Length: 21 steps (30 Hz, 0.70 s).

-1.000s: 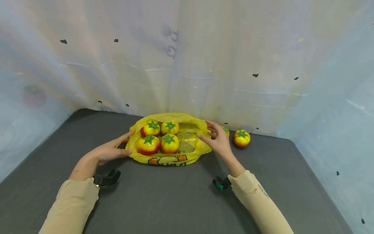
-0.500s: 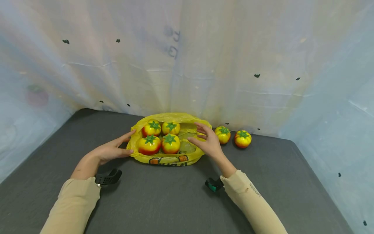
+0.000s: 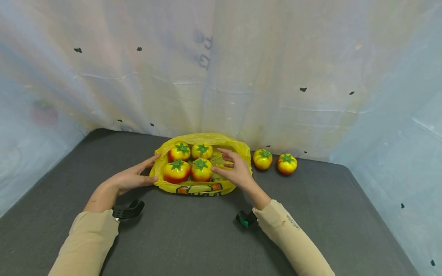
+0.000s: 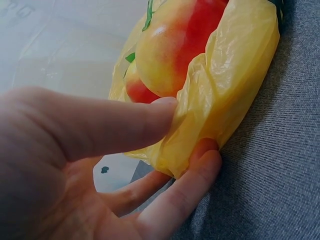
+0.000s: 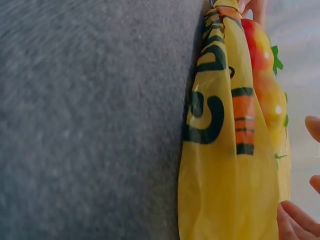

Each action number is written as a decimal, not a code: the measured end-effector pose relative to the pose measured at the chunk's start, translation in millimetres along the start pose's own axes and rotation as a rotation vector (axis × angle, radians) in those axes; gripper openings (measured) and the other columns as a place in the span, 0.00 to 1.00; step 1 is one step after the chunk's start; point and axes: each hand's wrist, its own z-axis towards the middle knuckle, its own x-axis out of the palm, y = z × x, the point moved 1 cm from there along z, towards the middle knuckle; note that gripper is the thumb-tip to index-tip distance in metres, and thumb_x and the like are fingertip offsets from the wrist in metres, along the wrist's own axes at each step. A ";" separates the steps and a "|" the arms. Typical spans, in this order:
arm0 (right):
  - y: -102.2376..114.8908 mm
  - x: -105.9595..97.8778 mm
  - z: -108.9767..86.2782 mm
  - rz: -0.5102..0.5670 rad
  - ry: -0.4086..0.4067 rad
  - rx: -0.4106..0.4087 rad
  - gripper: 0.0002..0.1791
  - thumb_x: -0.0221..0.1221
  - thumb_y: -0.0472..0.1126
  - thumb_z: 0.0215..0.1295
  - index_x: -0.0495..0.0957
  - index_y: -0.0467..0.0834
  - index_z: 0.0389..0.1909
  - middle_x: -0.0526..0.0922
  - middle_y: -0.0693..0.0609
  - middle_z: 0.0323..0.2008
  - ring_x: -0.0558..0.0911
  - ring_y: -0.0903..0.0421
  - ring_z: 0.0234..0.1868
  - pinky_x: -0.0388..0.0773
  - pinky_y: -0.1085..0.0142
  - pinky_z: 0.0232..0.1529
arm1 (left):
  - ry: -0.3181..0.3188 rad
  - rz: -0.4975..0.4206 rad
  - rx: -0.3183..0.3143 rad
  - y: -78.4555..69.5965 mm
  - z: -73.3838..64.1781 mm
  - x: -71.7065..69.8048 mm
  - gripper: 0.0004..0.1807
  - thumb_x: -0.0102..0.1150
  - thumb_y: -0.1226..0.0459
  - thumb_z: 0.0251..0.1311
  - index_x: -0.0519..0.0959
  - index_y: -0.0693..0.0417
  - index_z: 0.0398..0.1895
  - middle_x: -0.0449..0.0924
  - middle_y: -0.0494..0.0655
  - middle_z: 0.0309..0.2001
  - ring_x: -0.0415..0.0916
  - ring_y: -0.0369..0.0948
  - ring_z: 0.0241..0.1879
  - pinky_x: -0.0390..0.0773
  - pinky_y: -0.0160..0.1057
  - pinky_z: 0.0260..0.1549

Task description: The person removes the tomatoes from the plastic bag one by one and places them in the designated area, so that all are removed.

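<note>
From here I log one bag [image 3: 207, 138] on the tabletop [image 3: 193, 234], four tomatoes [image 3: 202, 170] in it, two to its right, left hand [image 3: 132, 178] pinching its left end, right hand [image 3: 237, 168] spread, seemingly empty, over its right part, best moved gently while that pinch steadies the rim.

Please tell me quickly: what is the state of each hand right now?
Left hand: pinching the yellow bag by its edge.
Right hand: open, holding nothing, over the bag.
</note>
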 end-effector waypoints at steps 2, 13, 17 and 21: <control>0.4 2.9 0.3 -0.002 0.012 0.000 0.35 0.67 0.43 0.58 0.67 0.47 0.67 0.70 0.43 0.65 0.70 0.40 0.64 0.72 0.48 0.59 | 0.002 0.000 0.003 0.6 -0.2 -0.1 0.50 0.55 0.65 0.66 0.28 0.49 0.76 0.31 0.73 0.71 0.46 0.66 0.70 0.58 0.61 0.65; 3.9 16.1 3.2 -0.013 0.140 -0.003 0.37 0.66 0.44 0.59 0.65 0.44 0.69 0.68 0.45 0.67 0.70 0.42 0.65 0.69 0.48 0.62 | 0.001 0.012 0.011 0.5 -1.9 1.0 0.49 0.54 0.65 0.66 0.29 0.50 0.76 0.32 0.74 0.71 0.43 0.68 0.70 0.57 0.62 0.64; 5.8 19.1 5.0 -0.010 0.168 -0.015 0.38 0.67 0.43 0.58 0.64 0.44 0.70 0.67 0.46 0.68 0.69 0.43 0.66 0.69 0.49 0.63 | -0.002 0.027 0.015 0.2 -1.5 0.7 0.49 0.54 0.65 0.66 0.30 0.50 0.77 0.32 0.74 0.71 0.42 0.68 0.70 0.56 0.63 0.64; 5.6 23.0 6.8 -0.011 0.184 -0.011 0.39 0.67 0.43 0.58 0.62 0.45 0.70 0.66 0.48 0.69 0.68 0.43 0.66 0.70 0.51 0.62 | -0.007 0.039 0.017 0.4 -0.9 0.4 0.49 0.54 0.65 0.66 0.30 0.50 0.77 0.32 0.74 0.71 0.41 0.68 0.70 0.55 0.64 0.64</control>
